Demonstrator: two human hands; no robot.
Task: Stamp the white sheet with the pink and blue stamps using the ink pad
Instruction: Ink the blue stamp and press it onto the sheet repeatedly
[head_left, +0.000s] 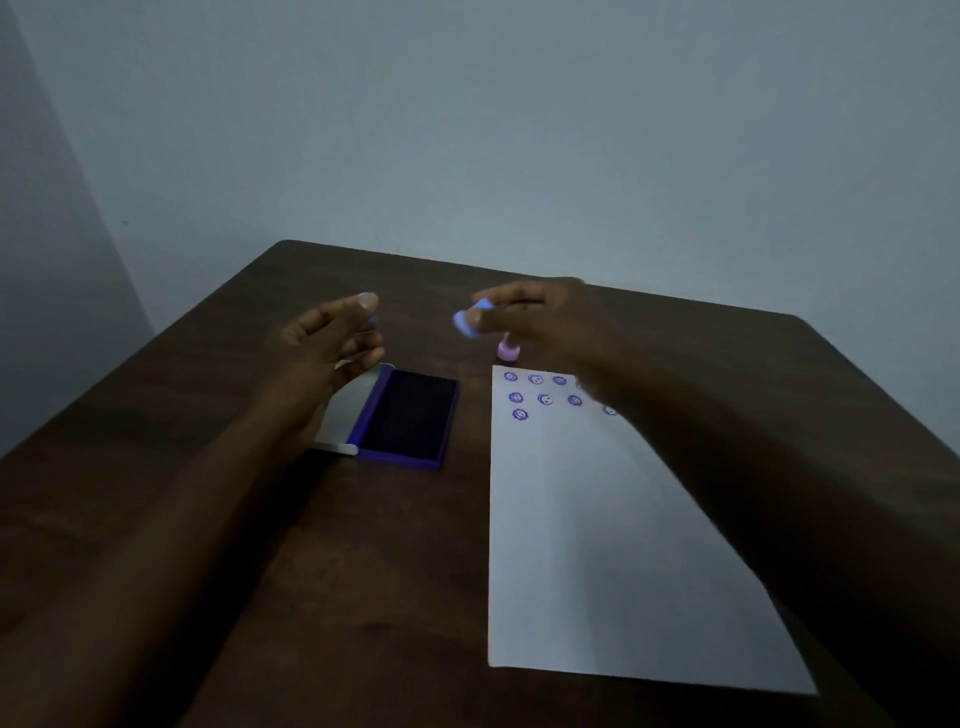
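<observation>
A white sheet (597, 519) lies on the right half of the table, with several purple smiley prints along its far end. Left of it sits the open ink pad (410, 415), dark inked face up, its grey lid folded out to the left. My right hand (545, 317) hovers above the sheet's far edge and pinches the blue stamp (466, 322), tilted, in the air. The pink stamp (508, 351) stands upright on the table just beyond the sheet, under that hand. My left hand (332, 338) floats above the pad's lid, fingers spread, holding nothing.
The dark wooden table (260, 545) ends at a far edge close to a plain grey wall (467, 130). My right forearm crosses over the sheet's right side and hides part of the prints.
</observation>
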